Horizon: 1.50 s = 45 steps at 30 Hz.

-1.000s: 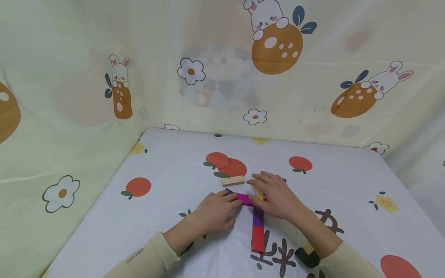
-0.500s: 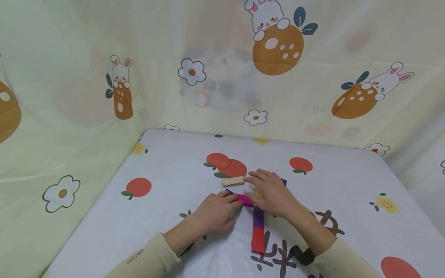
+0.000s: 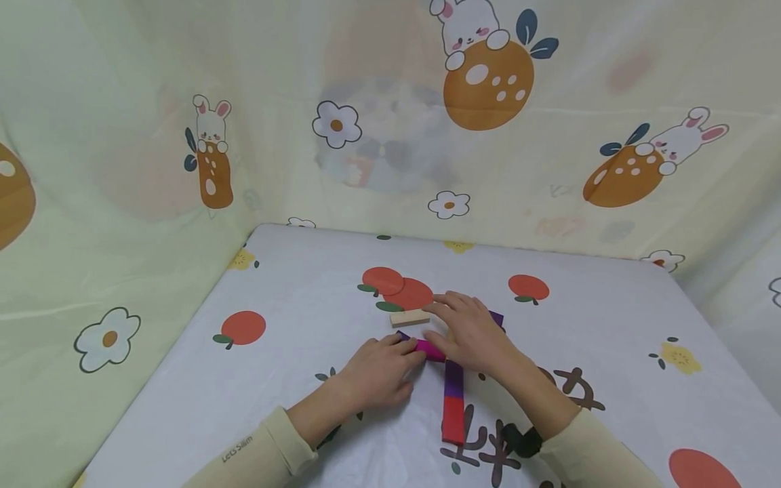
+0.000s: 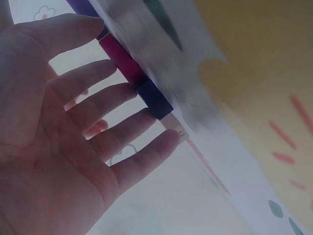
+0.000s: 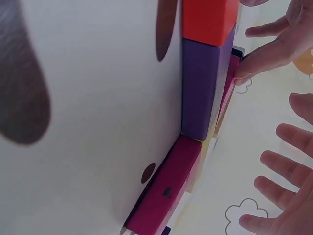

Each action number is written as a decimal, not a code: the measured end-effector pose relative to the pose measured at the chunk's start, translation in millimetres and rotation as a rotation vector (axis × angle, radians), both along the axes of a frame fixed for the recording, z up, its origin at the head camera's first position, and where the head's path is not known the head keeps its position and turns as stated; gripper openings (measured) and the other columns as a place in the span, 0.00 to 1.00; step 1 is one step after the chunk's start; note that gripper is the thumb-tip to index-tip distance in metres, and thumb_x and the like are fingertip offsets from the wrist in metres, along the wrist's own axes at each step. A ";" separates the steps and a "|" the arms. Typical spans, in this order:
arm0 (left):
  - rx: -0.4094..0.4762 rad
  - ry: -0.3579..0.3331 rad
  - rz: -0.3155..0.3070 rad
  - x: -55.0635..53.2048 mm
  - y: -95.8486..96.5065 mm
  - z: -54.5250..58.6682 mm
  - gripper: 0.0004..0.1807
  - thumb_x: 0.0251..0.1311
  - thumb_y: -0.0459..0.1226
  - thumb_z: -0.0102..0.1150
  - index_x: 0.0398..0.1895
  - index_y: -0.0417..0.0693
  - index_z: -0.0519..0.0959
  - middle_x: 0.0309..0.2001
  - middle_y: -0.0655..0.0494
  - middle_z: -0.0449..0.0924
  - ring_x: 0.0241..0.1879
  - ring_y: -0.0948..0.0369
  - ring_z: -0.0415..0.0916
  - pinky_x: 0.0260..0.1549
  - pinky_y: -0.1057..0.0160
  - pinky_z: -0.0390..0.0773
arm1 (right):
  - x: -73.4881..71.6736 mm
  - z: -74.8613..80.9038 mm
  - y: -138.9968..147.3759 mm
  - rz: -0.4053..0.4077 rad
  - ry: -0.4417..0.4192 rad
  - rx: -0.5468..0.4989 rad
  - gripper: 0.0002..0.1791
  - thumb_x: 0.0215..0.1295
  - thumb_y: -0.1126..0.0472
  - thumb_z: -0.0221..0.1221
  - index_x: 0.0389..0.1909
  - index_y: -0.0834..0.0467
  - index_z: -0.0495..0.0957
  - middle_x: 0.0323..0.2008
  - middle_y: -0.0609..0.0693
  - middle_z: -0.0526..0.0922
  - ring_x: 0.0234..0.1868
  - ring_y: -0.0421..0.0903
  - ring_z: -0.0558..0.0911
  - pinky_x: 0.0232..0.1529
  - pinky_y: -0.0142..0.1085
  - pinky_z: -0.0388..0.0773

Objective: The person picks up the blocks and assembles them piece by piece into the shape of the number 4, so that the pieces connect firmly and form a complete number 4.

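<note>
On the table, coloured wooden blocks lie end to end in a cross-like layout. My left hand (image 3: pixel 378 371) rests its fingertips along the dark blue block (image 3: pixel 403 336) and the magenta block (image 3: pixel 431 350), fingers nearly straight. A purple block (image 3: pixel 453 378) and a red block (image 3: pixel 453 420) form the arm toward me. Over the junction hovers my right hand (image 3: pixel 476 335), fingers spread; in the right wrist view its fingers (image 5: pixel 281 169) hold nothing. That view also shows a second magenta block (image 5: pixel 164 191). Beyond the right hand, a purple block (image 3: pixel 497 318) partly shows. The middle is mostly hidden.
A plain wooden block (image 3: pixel 409 318) lies just behind the left arm of the layout. A black object (image 3: pixel 522 440) sits under the right wrist by the sleeve. A printed cloth covers the table (image 3: pixel 305 291), with patterned curtains (image 3: pixel 390 169) behind and beside it.
My right hand has shifted a little left and away from me, uncovering more of the purple block beyond it. The left hand and the visible blocks have stayed in place.
</note>
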<state>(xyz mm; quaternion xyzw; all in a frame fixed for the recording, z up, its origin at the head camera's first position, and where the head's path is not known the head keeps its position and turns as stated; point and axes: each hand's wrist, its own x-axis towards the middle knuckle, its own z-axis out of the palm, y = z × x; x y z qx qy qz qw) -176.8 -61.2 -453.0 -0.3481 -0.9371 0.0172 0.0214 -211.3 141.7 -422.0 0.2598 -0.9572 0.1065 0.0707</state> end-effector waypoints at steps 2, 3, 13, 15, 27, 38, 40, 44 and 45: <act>0.000 -0.001 0.000 -0.2 -0.1 0.4 0.26 0.65 0.49 0.65 0.67 0.60 0.78 0.65 0.59 0.80 0.66 0.54 0.75 0.54 0.53 0.83 | -1.4 0.6 -1.5 -0.001 -0.009 0.000 0.29 0.68 0.46 0.64 0.67 0.51 0.78 0.68 0.57 0.76 0.73 0.60 0.70 0.71 0.67 0.64; 0.000 0.000 -0.002 -0.4 -0.2 0.5 0.26 0.65 0.49 0.65 0.67 0.60 0.78 0.65 0.59 0.80 0.66 0.54 0.75 0.54 0.53 0.83 | -2.0 0.9 -2.3 -0.002 -0.012 -0.002 0.29 0.68 0.46 0.65 0.67 0.51 0.78 0.68 0.57 0.77 0.73 0.60 0.70 0.71 0.66 0.65; 0.007 0.018 -0.005 -1.2 -0.3 1.9 0.26 0.65 0.49 0.65 0.66 0.60 0.78 0.64 0.60 0.80 0.65 0.54 0.76 0.53 0.53 0.84 | -9.4 2.1 -11.7 0.018 -0.021 -0.046 0.28 0.69 0.47 0.63 0.66 0.55 0.78 0.67 0.57 0.78 0.72 0.59 0.71 0.71 0.66 0.64; 0.010 0.023 -0.007 -1.6 -0.5 1.6 0.26 0.65 0.49 0.65 0.65 0.60 0.79 0.63 0.60 0.80 0.64 0.55 0.76 0.52 0.54 0.84 | -10.8 2.9 -13.3 0.012 -0.011 -0.052 0.28 0.69 0.47 0.63 0.66 0.56 0.78 0.67 0.58 0.78 0.72 0.60 0.71 0.71 0.67 0.64; 0.002 0.015 -0.012 -1.4 -1.5 1.1 0.26 0.65 0.49 0.65 0.66 0.59 0.79 0.64 0.60 0.80 0.66 0.55 0.76 0.54 0.54 0.84 | -12.5 7.3 -23.3 -0.040 0.008 -0.066 0.28 0.68 0.47 0.63 0.66 0.56 0.78 0.65 0.58 0.79 0.70 0.61 0.73 0.70 0.68 0.64; 0.006 0.012 -0.007 -1.4 0.0 -1.2 0.28 0.63 0.50 0.67 0.67 0.60 0.79 0.65 0.59 0.80 0.66 0.55 0.76 0.53 0.54 0.84 | -20.3 9.2 -34.2 -0.108 -0.014 -0.042 0.29 0.69 0.47 0.62 0.66 0.56 0.78 0.65 0.59 0.79 0.70 0.62 0.73 0.68 0.69 0.66; 0.008 0.018 -0.009 -1.4 -0.4 -1.5 0.28 0.63 0.50 0.67 0.67 0.60 0.79 0.65 0.59 0.80 0.65 0.55 0.76 0.53 0.54 0.85 | -21.5 9.1 -35.8 -0.118 -0.023 -0.037 0.29 0.68 0.47 0.63 0.66 0.56 0.77 0.65 0.60 0.79 0.69 0.62 0.74 0.68 0.69 0.66; 0.007 0.031 -0.017 -2.2 -1.4 -3.4 0.28 0.63 0.50 0.67 0.66 0.60 0.79 0.64 0.60 0.81 0.65 0.55 0.76 0.52 0.55 0.85 | -23.9 7.2 -38.7 -0.136 -0.037 -0.024 0.29 0.69 0.46 0.62 0.67 0.56 0.77 0.66 0.60 0.78 0.70 0.62 0.74 0.68 0.69 0.66; 0.007 0.034 -0.019 -2.3 -1.7 -3.9 0.28 0.63 0.50 0.67 0.66 0.60 0.79 0.64 0.60 0.81 0.65 0.55 0.76 0.51 0.55 0.85 | -24.4 6.7 -39.6 -0.140 -0.041 -0.022 0.29 0.69 0.46 0.62 0.67 0.56 0.77 0.66 0.60 0.78 0.70 0.62 0.74 0.68 0.69 0.66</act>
